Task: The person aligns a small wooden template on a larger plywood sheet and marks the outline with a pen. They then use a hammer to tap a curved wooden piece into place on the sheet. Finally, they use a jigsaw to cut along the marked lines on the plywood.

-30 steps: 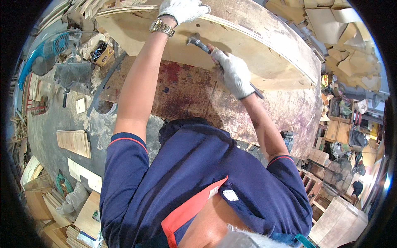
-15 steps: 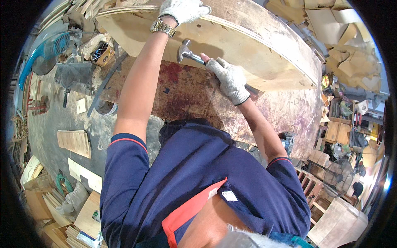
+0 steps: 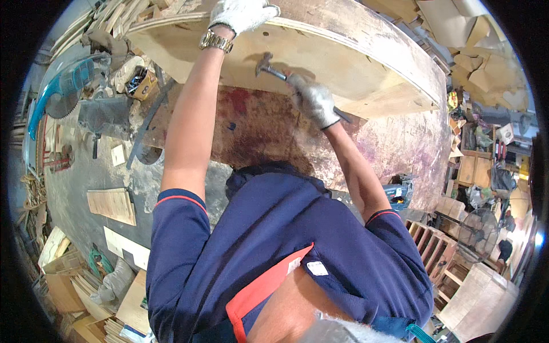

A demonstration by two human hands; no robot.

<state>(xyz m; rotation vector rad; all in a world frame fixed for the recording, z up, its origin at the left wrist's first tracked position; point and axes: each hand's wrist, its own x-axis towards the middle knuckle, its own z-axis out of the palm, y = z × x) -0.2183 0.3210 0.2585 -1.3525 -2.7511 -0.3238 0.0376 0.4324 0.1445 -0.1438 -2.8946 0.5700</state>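
My right hand [image 3: 314, 100], in a pale knitted work glove, grips a claw hammer [image 3: 264, 64] by its handle. The metal head points up and left, in front of the pale face of a plywood panel [image 3: 326, 77]; whether it touches the wood I cannot tell. The handle's end shows below my wrist. At the top of the view my left hand [image 3: 243, 14], also gloved and with a metal-banded watch at the wrist, holds the panel's long layered upper edge. The far side of that hand's grip is hidden. The panel stands on a worn, stained workbench [image 3: 251, 123].
On the left is a blue circular saw [image 3: 66, 86] with an exposed toothed blade, beside a small box of tools [image 3: 141, 83]. Wood offcuts [image 3: 111, 206] lie on the floor. A blue power tool [image 3: 398, 193] sits by my right elbow. A standing fan [image 3: 472, 231] is at right.
My right hand has moved slightly left and up with the hammer, whose head has turned. My left hand stays on the panel edge. The whole view has shifted slightly.
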